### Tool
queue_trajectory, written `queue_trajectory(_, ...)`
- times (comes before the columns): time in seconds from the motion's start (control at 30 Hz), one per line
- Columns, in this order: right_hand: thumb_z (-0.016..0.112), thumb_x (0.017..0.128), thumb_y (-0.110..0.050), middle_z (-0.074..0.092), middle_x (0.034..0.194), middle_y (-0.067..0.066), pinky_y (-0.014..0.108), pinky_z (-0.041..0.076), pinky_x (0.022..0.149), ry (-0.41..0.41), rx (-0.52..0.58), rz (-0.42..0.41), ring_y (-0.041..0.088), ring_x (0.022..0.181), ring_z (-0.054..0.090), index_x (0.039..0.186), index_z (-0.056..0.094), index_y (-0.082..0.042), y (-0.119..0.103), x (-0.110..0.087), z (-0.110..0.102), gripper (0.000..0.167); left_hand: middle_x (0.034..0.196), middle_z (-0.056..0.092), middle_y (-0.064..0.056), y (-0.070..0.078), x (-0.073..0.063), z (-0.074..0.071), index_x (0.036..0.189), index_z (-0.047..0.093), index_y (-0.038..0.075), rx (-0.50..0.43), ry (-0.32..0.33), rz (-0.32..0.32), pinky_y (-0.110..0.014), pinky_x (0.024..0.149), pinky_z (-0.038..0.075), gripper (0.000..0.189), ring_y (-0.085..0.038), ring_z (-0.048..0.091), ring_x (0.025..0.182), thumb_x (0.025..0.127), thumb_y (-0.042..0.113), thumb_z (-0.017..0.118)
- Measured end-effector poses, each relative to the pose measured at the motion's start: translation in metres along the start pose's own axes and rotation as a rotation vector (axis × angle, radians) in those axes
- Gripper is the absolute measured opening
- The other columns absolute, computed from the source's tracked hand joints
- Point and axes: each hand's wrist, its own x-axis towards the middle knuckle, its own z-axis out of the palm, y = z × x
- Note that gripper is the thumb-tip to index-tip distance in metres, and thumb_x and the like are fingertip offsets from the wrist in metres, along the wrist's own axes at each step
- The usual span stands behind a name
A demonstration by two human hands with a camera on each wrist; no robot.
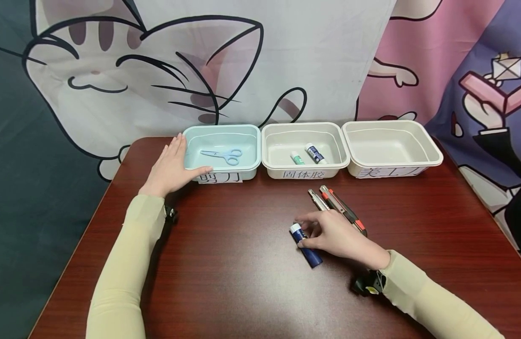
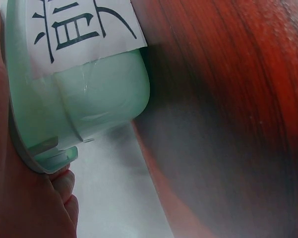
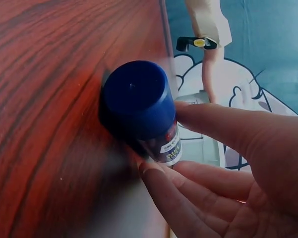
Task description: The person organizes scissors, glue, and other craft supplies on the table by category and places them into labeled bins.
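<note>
My right hand (image 1: 334, 235) pinches a dark blue glue stick (image 1: 312, 257) with a white cap between thumb and fingers, low over the table. In the right wrist view, the blue base of the glue stick (image 3: 136, 94) faces the camera, with the thumb on one side and a fingertip near the other. My left hand (image 1: 169, 167) rests on the left front corner of a light blue bin (image 1: 253, 162), fingers straight along its left side and thumb along the front rim. Blue scissors (image 1: 226, 154) lie inside this bin. The left wrist view shows the bin's labelled front (image 2: 89, 79) close up.
A middle cream bin (image 1: 270, 165) holds a green glue stick (image 1: 297, 158) and a blue one (image 1: 315, 153). Another cream bin (image 1: 391, 157) stands at the right. Several utility knives (image 1: 342, 209) lie just beyond my right hand. A printed curtain (image 1: 328, 56) hangs behind the table (image 1: 226, 263).
</note>
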Motion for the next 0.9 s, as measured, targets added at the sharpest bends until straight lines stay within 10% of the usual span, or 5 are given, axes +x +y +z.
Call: queue_trajectory(0.9, 0.088, 0.079, -0.009, 0.069, 0.088, -0.004, 0.026, 0.056, 0.063, -0.001, 0.033, -0.055, 0.003, 0.071, 0.064, 0.120, 0.071, -0.002, -0.0007, 0.0005, 0.0065, 0.045, 0.167, 0.002, -0.021, 0.0011, -0.0004, -0.0004, 0.159, 0.003, -0.005, 0.004, 0.003, 0.009, -0.049, 0.124, 0.006, 0.127, -0.030, 0.000, 0.154, 0.084, 0.082, 0.055)
